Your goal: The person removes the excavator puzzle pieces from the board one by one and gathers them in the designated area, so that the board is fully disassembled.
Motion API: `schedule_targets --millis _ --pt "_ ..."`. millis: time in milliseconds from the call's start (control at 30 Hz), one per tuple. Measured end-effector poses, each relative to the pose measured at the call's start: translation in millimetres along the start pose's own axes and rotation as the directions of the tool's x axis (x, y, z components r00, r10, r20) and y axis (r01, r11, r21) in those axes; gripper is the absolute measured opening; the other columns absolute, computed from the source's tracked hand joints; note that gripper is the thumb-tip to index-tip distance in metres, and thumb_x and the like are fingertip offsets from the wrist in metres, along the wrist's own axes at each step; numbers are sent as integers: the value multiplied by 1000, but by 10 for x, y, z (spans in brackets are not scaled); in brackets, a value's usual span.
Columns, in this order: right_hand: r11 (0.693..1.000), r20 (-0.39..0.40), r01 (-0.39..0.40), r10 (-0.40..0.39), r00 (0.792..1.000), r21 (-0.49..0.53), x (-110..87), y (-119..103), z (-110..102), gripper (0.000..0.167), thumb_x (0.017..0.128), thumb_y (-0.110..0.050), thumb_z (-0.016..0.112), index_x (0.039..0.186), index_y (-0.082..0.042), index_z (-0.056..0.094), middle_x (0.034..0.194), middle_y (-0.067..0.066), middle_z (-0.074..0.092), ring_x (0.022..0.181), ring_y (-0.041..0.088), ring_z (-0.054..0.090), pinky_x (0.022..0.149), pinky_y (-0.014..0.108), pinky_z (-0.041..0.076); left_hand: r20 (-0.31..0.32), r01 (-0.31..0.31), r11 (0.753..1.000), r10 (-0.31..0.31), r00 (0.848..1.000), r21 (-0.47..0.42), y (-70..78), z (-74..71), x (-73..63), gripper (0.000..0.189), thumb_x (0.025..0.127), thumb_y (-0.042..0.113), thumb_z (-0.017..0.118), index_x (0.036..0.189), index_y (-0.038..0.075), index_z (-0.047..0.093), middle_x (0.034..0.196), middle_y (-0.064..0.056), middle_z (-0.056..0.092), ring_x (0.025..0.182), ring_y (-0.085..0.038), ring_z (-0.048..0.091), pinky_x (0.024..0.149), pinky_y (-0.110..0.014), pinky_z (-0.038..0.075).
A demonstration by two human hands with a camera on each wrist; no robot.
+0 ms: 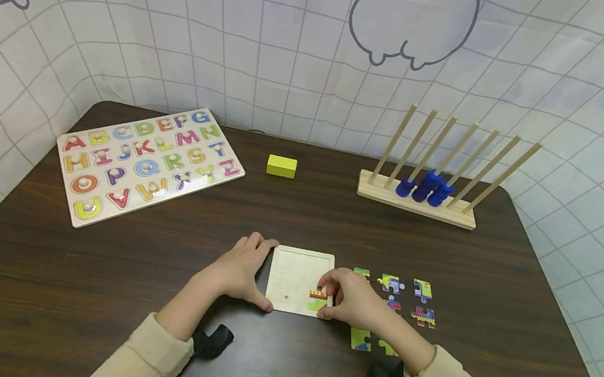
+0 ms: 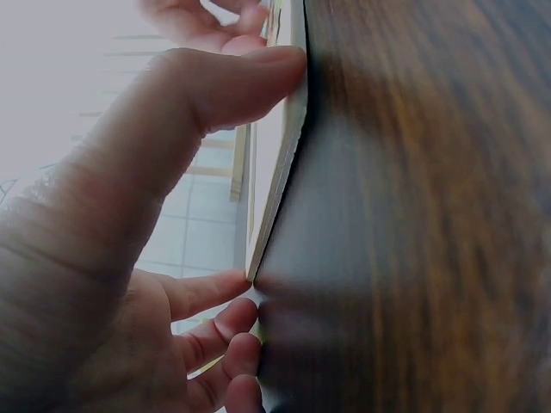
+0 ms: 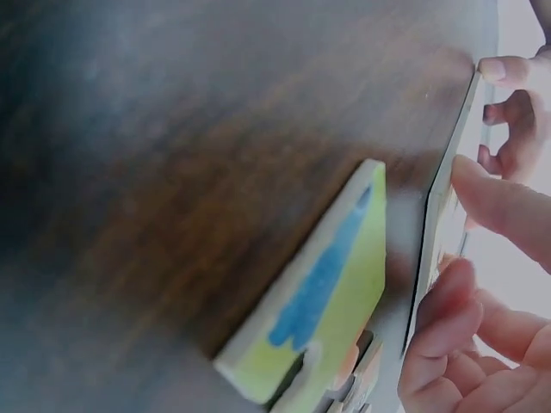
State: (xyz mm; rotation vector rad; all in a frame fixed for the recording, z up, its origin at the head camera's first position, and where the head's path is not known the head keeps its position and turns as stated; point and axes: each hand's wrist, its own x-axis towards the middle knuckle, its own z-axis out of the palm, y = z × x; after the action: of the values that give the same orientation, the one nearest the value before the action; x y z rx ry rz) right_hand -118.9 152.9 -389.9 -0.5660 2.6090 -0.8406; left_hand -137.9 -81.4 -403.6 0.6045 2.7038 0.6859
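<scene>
A square wooden puzzle tray (image 1: 290,276) lies flat on the table. My left hand (image 1: 240,269) spans its left side, thumb at the near corner and a finger at the far corner, steadying it with fairly straight fingers. Over the tray's near right corner, my right hand (image 1: 356,301) has curled fingers and thumb around a puzzle piece (image 1: 317,304) with green and red-yellow stripes. Part of that piece is hidden by the fingers. More jigsaw pieces lie right of the tray, some under the right forearm; a green and blue one (image 3: 331,275) shows close in the right wrist view.
An alphabet board (image 1: 151,162) lies at the back left, with a yellow block (image 1: 281,166) to its right. At the back right stands a wooden rack of upright pegs (image 1: 416,207) bearing dark blue beads. Behind the table hangs a white grid-patterned cloth (image 1: 274,51).
</scene>
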Motion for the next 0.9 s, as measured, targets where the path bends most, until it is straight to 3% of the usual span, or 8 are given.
schedule_targets --millis 267,900 --pt "999 -42 -12 11 999 -37 -11 -22 27 39 63 -12 84 94 -4 60 85 2 49 60 11 46 52 23 42 -1 4 1000 -4 1000 -6 5 -12 -4 107 51 42 87 137 7 34 114 -8 40 101 -25 39 84 -37 39" --pt "999 -57 41 -41 997 -8 -32 -9 34 37 65 -9 82 98 -2 65 70 -2 52 56 7 47 53 23 42 -8 -7 1000 7 1000 -1 3 1 -7 107 51 43 87 137 7 34 113 -8 40 101 -25 39 84 -36 39"
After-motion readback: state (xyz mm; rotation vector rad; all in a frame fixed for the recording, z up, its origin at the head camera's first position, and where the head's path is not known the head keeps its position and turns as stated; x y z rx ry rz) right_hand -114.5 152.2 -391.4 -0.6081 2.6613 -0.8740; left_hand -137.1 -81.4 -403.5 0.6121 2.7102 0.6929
